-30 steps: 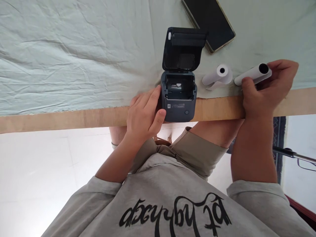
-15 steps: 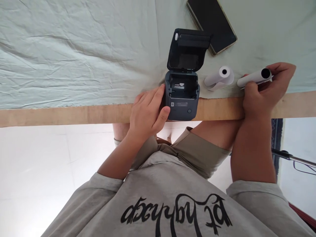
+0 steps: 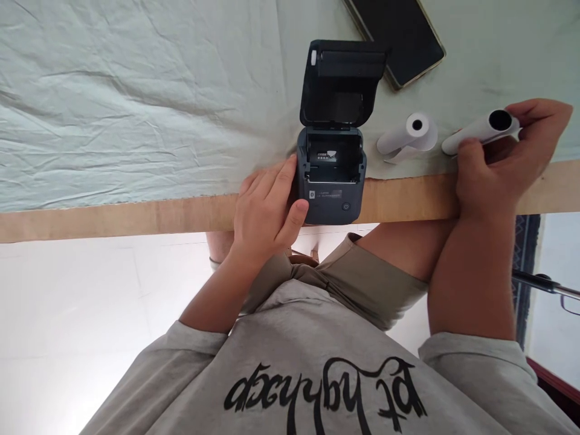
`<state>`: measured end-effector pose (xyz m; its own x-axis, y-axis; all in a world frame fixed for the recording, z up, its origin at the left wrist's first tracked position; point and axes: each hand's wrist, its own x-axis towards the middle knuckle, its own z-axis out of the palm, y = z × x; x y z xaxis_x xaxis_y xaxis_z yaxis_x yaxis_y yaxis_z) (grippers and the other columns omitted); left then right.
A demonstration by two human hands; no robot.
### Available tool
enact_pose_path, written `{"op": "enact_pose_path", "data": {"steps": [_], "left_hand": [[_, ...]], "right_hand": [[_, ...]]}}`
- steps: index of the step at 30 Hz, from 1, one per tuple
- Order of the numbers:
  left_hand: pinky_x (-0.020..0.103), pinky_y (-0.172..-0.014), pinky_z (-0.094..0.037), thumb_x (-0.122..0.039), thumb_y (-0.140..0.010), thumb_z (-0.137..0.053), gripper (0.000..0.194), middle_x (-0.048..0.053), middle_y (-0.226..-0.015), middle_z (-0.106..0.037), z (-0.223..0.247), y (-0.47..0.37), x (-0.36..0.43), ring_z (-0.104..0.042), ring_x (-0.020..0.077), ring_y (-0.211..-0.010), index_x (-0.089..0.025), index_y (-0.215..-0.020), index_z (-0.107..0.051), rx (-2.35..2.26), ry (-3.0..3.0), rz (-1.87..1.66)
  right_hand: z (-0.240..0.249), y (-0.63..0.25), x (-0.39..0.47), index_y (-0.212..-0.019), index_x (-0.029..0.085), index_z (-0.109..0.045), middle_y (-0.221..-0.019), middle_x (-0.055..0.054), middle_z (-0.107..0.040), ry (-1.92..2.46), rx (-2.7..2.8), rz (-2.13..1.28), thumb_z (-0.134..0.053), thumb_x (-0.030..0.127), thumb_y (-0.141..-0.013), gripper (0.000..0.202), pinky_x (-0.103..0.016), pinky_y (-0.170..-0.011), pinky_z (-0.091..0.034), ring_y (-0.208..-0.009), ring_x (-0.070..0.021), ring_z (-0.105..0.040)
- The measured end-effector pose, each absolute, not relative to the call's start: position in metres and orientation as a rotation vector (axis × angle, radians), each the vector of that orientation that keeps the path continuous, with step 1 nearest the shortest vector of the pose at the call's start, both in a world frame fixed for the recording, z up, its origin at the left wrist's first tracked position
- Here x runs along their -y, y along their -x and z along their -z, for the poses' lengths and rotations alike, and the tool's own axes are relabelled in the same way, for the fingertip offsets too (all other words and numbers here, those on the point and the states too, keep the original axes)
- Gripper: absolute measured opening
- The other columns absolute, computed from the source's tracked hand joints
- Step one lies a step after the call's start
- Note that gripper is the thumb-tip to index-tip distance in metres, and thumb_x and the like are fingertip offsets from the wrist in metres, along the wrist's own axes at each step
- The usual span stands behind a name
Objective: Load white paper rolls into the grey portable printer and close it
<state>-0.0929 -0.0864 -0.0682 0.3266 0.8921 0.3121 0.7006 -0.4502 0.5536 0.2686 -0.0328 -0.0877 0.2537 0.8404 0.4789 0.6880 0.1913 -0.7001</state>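
A small dark blue portable thermal printer stands at the table's front edge with its lid raised and its paper bay showing no roll. My left hand holds its left side, fingers along the flank and thumb at the front corner. To the right, my right hand grips a thin white paper roll with a wide dark core, thumb on its near side and fingers at its right end. Between printer and right hand lies a thicker white paper roll with a small core and a loose paper end.
Behind the printer's lid lies a dark smartphone. A wrinkled pale green cloth covers the table, leaving a bare wooden front edge. At the lower right, a metal rod shows beyond my arm.
My right hand and the thin roll have shifted slightly right and away from me. The view has tilted a little. My left hand stays at the printer.
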Motion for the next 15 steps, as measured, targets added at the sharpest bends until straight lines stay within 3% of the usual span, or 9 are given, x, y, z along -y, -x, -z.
{"op": "enact_pose_path", "data": {"steps": [4, 9, 13, 15], "left_hand": [[0.041, -0.104, -0.044, -0.06, -0.106, -0.016, 0.069, 0.017, -0.136, -0.066, 0.068, 0.092, 0.086, -0.064, 0.0296, -0.119, -0.015, -0.146, -0.049, -1.427, -2.274, -0.841], [0.041, -0.104, -0.044, -0.06, -0.106, -0.015, 0.07, 0.017, -0.135, -0.066, 0.069, 0.092, 0.087, -0.064, 0.0296, -0.12, -0.014, -0.146, -0.049, -1.438, -2.277, -0.838], [0.041, -0.104, -0.044, -0.059, -0.106, -0.016, 0.069, 0.018, -0.138, -0.065, 0.067, 0.094, 0.087, -0.063, 0.0304, -0.121, -0.013, -0.146, -0.049, -1.427, -2.29, -0.817], [0.041, -0.105, -0.044, -0.058, -0.107, -0.019, 0.066, 0.018, -0.138, -0.064, 0.067, 0.094, 0.087, -0.063, 0.0303, -0.122, -0.013, -0.146, -0.048, -1.428, -2.294, -0.799]], "right_hand": [[0.091, -0.275, 0.035, -0.107, 0.022, -0.053, -0.107, -0.001, -0.049, 1.617, 1.502, -0.169, -0.08, -0.007, -0.052, 0.069, -0.021, -0.057, -0.038, -0.09, -0.0102, -0.053], [0.085, -0.27, 0.038, -0.11, 0.023, -0.059, -0.102, 0.001, -0.05, 1.472, 1.528, -0.132, -0.076, -0.014, -0.05, 0.072, -0.022, -0.055, -0.032, -0.091, -0.0108, -0.052], [0.069, -0.254, 0.045, -0.103, 0.024, -0.069, -0.102, 0.004, -0.054, 1.361, 1.38, -0.227, -0.073, -0.009, -0.062, 0.053, -0.029, -0.061, -0.037, -0.083, -0.0086, -0.051], [0.056, -0.236, 0.05, -0.093, 0.023, -0.074, -0.098, 0.003, -0.059, 1.423, 1.19, -0.255, -0.082, -0.001, -0.059, 0.042, -0.033, -0.064, -0.04, -0.079, -0.0099, -0.053]]}}
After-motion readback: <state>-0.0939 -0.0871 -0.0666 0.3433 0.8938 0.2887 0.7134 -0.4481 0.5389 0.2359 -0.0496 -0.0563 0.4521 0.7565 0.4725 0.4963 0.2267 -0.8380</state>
